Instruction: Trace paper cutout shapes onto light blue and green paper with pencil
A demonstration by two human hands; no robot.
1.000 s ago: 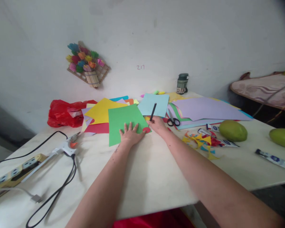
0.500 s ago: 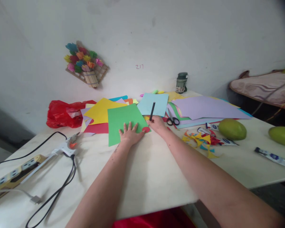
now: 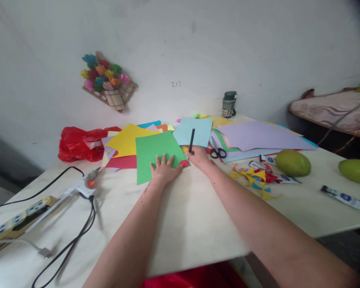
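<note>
A green sheet of paper [image 3: 151,150] lies on the table, and my left hand [image 3: 163,170] presses flat on its lower right part with fingers spread. My left thumb touches a small red paper circle [image 3: 184,163] at the sheet's right corner. My right hand [image 3: 198,157] grips a black pen [image 3: 192,139], held nearly upright beside the sheet's right edge; its tip is hidden by my fingers. Behind is a light blue sheet [image 3: 195,130]. Black-handled scissors [image 3: 218,153] rest just right of my right hand.
Coloured paper scraps [image 3: 255,176], glue tubes [image 3: 346,199] and a green mango-like fruit [image 3: 293,163] lie on the right. A lilac sheet [image 3: 261,134] tops a paper stack. Left are a glue gun [image 3: 85,186], a power strip [image 3: 21,218] and a red plastic bag [image 3: 81,144]. A bottle [image 3: 229,104] stands behind.
The pen has tilted very slightly in my right hand. My left hand keeps its place on the green sheet.
</note>
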